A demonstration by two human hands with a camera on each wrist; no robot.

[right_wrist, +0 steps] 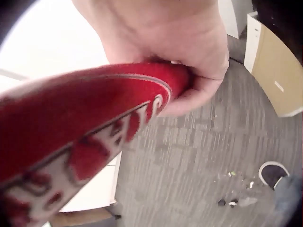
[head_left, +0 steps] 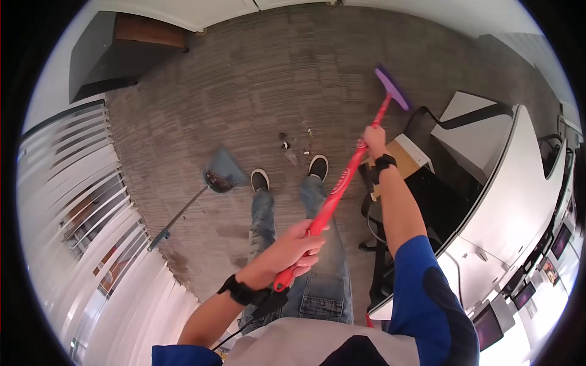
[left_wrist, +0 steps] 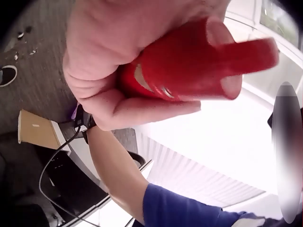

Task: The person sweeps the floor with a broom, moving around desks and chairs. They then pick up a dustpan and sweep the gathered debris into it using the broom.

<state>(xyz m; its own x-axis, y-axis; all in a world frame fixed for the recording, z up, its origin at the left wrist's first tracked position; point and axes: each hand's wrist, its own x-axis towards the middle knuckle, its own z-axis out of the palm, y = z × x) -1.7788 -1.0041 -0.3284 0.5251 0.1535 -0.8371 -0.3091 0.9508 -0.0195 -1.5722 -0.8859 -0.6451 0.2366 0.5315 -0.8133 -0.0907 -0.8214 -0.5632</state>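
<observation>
Both hands hold a broom with a red handle (head_left: 342, 186) and a purple head (head_left: 392, 89). My left hand (head_left: 290, 251) grips the handle near its top end, and in the left wrist view the fingers wrap round the red end piece (left_wrist: 189, 61). Farther down toward the head, my right hand (head_left: 375, 139) is curled round the handle, as the right wrist view also shows. The broom head is out to the far right, over the carpet. Small bits of litter (head_left: 287, 146) lie on the carpet just ahead of the shoes. Left of the feet is a blue-grey dustpan (head_left: 227, 165) with dark debris in it.
The dustpan's long handle (head_left: 183, 216) points toward the window blinds (head_left: 91, 183). At the right are a white desk (head_left: 488, 226), a cardboard box (head_left: 400, 161) and a black cable loop. A dark cabinet (head_left: 104, 55) stands at the back left. The person's shoes (head_left: 318, 166) are on the carpet.
</observation>
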